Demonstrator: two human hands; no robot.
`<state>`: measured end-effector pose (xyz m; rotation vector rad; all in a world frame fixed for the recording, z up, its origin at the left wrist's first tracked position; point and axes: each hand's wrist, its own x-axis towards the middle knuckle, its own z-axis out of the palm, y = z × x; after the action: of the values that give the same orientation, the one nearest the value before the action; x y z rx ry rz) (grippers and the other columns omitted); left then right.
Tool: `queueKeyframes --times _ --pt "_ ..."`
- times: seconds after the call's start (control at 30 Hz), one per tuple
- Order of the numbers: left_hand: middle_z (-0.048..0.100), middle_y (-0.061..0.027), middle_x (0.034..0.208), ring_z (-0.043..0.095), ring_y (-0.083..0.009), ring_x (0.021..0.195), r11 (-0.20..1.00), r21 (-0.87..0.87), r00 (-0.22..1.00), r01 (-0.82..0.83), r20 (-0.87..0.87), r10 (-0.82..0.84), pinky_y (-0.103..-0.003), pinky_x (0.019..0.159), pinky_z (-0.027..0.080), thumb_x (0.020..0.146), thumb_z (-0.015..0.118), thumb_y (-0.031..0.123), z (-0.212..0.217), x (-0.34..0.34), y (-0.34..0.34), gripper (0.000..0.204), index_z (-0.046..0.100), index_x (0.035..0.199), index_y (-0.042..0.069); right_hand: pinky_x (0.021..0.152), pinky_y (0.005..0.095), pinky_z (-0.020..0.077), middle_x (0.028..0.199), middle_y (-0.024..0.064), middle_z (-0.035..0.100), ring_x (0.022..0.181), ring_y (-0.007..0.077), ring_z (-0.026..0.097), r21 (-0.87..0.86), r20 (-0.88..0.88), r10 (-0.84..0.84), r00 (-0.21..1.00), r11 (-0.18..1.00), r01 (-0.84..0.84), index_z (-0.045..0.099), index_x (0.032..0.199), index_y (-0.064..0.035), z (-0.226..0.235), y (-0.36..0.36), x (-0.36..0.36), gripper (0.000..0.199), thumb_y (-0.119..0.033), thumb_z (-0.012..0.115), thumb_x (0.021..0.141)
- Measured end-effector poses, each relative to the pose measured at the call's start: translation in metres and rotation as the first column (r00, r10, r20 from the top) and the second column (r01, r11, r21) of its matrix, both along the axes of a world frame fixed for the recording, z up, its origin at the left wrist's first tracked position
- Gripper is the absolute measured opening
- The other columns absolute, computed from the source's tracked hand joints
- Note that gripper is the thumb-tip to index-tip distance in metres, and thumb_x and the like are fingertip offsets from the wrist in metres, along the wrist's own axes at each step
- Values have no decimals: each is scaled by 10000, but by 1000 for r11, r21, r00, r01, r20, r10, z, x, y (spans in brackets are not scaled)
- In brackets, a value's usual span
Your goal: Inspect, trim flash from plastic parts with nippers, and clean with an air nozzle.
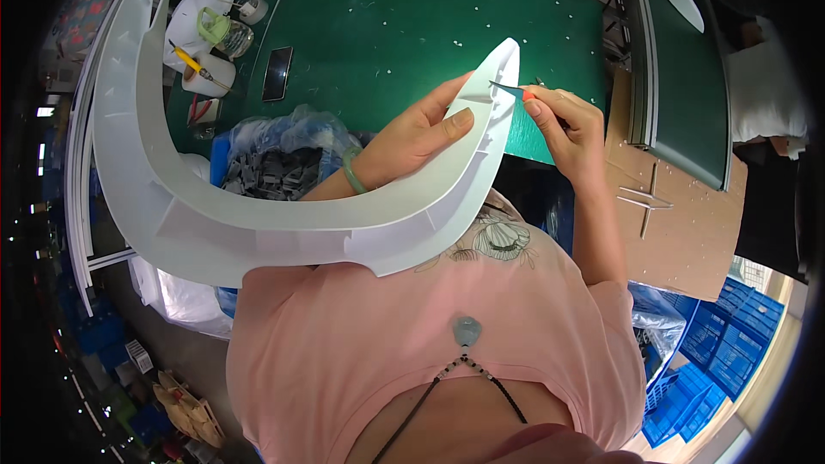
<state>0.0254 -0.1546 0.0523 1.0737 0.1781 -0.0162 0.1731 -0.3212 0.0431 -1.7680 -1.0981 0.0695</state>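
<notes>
A large white curved plastic part (215, 228) sweeps round in front of my chest, from the upper left to a pointed tip at the right. My left hand (417, 137) grips it near that tip, thumb on the inner face and fingers behind. My right hand (567, 129) pinches a small knife with an orange-red handle (528, 95). Its dark narrow blade points left and meets or lies just over the ribbed edge by the tip; whether it touches I cannot tell.
Small white scraps dot the green table (369, 26). A black phone (277, 74), a clear bottle (232, 34) and a yellow-handled tool (198, 67) are at the left. Dark grey pieces fill a plastic-lined bin (273, 174). A green conveyor (687, 94) and blue crates (730, 326) stand right.
</notes>
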Motion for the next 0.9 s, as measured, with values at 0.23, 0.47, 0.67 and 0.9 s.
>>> queueKeyframes --times 0.23,0.47,0.67,0.9 --pt "548 -49 1207 556 -82 1014 999 22 999 45 5 -45 -250 836 481 968 501 189 -5 -1 4 531 281 1441 91 503 268 374 584 46 537 540 103 466 -10 -54 -110 992 994 110 716 937 -41 -2 11 11 200 -212 691 836" --pt "544 -51 1223 535 -96 1057 992 103 997 69 32 -72 -259 869 467 952 534 188 -6 -3 17 543 305 1433 84 625 210 433 765 4 649 727 48 533 -245 -87 -291 953 933 263 682 973 29 -25 4 77 247 -197 658 876" --pt "537 -57 1240 541 -99 1058 991 118 998 69 -14 -68 -260 880 461 948 539 208 -6 -9 34 559 299 1437 81 522 230 357 648 46 573 596 77 467 -208 68 -41 997 977 54 695 978 -3 30 17 4 207 -172 668 861" --pt "529 -63 1260 542 -106 1069 986 133 994 103 -55 -96 -264 884 465 942 546 208 -5 -17 48 574 290 1438 73 537 212 397 695 73 632 598 87 526 -295 300 -91 950 938 183 696 956 -2 41 31 6 214 -189 672 855"
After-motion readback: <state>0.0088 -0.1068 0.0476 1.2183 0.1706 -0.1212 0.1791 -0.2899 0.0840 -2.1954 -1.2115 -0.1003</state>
